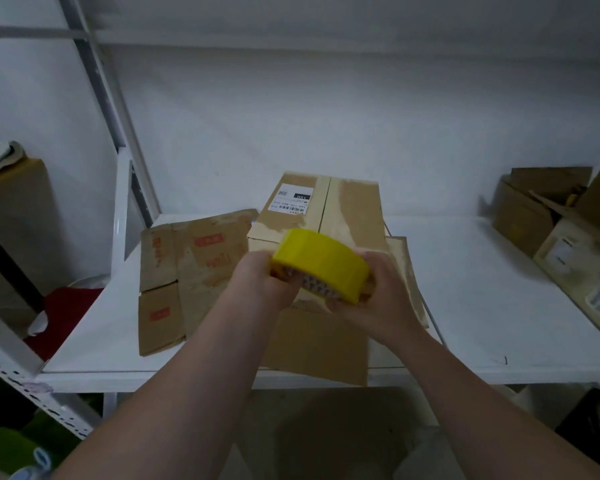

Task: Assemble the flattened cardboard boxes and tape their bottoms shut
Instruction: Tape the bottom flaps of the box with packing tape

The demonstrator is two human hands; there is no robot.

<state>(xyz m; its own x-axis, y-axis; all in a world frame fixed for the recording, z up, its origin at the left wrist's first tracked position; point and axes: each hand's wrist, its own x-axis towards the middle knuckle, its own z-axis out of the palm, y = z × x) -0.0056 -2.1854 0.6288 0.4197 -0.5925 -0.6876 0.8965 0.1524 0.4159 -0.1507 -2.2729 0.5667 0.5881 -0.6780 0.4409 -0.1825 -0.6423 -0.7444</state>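
Gripping a round roll of yellow packing tape (321, 261) between left hand (257, 278) and right hand (385, 296), fingers curling round its opposite sides. Holding it over the near edge of a closed brown cardboard box (321, 213) with a white label, standing among flattened brown cardboard sheets (194, 268) lying on the white shelf (471, 289).

Hardly any print here can be read.
The upright box (347, 216) near the shelf's (465, 289) far edge carries a white shipping label (290, 201), upside down: a black block reading roughly "15H", a barcode, and smaller lines too fine to read. The red stamps (208, 241) on the flattened box (194, 271) and the pale labels (563, 251) on the open box (520, 223) at the right edge are illegible.
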